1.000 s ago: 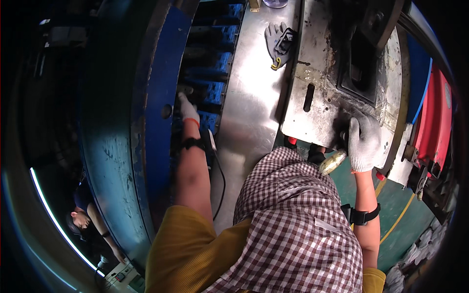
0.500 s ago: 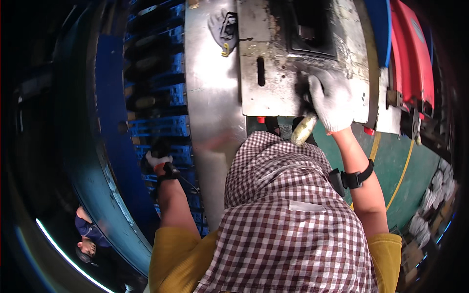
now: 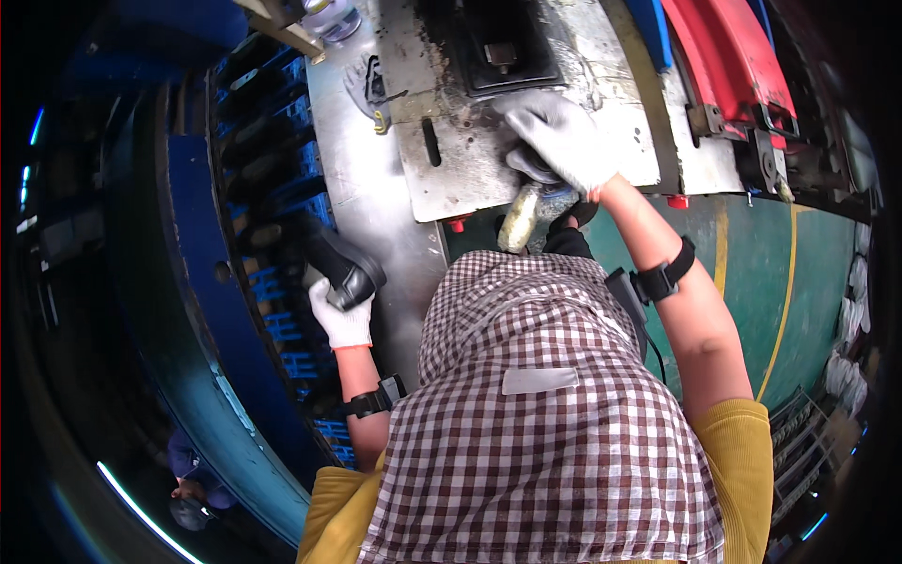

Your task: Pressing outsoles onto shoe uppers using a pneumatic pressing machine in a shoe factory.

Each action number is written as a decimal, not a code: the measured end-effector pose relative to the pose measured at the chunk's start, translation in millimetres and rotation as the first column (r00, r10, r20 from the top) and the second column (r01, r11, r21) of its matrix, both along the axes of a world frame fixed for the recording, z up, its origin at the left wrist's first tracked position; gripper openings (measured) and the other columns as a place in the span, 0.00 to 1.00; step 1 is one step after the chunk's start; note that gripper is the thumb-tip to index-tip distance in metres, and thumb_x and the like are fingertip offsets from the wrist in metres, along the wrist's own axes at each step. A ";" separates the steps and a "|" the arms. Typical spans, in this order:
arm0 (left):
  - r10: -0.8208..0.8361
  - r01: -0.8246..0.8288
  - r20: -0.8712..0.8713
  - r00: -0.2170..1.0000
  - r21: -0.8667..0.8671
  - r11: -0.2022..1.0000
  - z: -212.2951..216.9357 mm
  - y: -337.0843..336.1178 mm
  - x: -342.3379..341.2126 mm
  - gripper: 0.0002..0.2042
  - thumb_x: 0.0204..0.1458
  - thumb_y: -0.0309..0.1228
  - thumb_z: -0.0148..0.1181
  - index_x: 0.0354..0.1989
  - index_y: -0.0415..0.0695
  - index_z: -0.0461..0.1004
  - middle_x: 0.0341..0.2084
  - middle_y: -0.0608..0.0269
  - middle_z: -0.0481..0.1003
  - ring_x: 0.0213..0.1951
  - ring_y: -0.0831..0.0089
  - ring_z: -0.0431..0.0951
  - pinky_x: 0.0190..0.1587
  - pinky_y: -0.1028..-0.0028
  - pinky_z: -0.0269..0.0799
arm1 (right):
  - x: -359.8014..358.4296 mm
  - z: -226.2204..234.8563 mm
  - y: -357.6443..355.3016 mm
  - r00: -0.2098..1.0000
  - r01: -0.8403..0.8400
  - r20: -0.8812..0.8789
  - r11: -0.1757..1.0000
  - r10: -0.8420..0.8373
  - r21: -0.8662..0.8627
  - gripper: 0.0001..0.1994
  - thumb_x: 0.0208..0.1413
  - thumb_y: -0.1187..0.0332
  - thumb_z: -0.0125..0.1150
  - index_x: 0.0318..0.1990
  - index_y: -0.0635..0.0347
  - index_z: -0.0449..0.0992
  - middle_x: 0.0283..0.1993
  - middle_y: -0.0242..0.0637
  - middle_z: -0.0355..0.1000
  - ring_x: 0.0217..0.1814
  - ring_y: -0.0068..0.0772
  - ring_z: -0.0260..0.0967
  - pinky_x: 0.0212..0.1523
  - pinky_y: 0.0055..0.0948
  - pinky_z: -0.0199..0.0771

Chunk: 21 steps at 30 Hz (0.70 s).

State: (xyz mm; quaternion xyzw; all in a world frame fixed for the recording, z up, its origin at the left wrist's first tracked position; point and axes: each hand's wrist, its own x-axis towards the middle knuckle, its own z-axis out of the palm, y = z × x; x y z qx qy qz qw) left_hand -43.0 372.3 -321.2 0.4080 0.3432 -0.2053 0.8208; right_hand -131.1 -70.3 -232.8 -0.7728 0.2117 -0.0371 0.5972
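Observation:
My left hand (image 3: 340,315), in a white glove, is closed around a black shoe (image 3: 349,273) and holds it tilted beside the rack. My right hand (image 3: 559,136), also gloved, is over the near part of a worn metal plate (image 3: 442,193). Its fingers bend over toward the left, and what they grip is hidden. Below its palm shows a grey rounded piece (image 3: 533,166). A pale, tape-wrapped handle (image 3: 520,218) sticks out past the plate's near edge, close to my right wrist. Farther up the plate is a black rectangular pad (image 3: 517,70) with a small metal block on it.
Blue racks (image 3: 315,202) with black shoes run along my left. Between them and the plate is a metal tabletop (image 3: 352,160) with a grey glove (image 3: 362,83) on it. Red machine housing (image 3: 733,56) stands at the far right. Another person (image 3: 193,489) is at the lower left.
My left hand has come up from the rack, now with the black shoe in it. My right hand has shifted slightly farther up the plate. The whole view has turned a little.

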 end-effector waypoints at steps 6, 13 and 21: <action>-0.212 0.228 0.106 0.971 -0.164 0.960 80.8 -94.6 27.8 0.21 0.47 0.31 0.58 0.52 0.41 0.77 0.50 0.55 0.81 0.52 0.55 0.82 0.61 0.51 0.77 | -8.1 17.0 -46.9 0.984 0.081 0.146 0.984 -0.104 0.157 0.22 0.71 0.53 0.55 0.64 0.55 0.76 0.53 0.36 0.79 0.55 0.24 0.75 0.56 0.26 0.73; -0.454 0.500 0.224 0.862 -0.234 0.834 120.9 -184.3 38.3 0.35 0.47 0.37 0.61 0.66 0.35 0.68 0.64 0.43 0.71 0.66 0.43 0.70 0.72 0.43 0.61 | -21.0 9.7 -52.8 0.977 0.097 0.154 0.948 -0.149 0.302 0.25 0.66 0.47 0.60 0.61 0.55 0.78 0.51 0.35 0.80 0.50 0.27 0.76 0.51 0.30 0.76; -0.620 0.707 0.353 0.701 -0.228 0.670 132.3 -287.0 28.3 0.31 0.51 0.39 0.59 0.63 0.38 0.70 0.59 0.46 0.75 0.62 0.52 0.75 0.68 0.45 0.66 | -21.7 57.5 -18.2 0.987 -0.122 0.160 0.777 0.028 0.617 0.54 0.58 0.33 0.61 0.81 0.51 0.40 0.80 0.44 0.53 0.67 0.45 0.70 0.56 0.48 0.78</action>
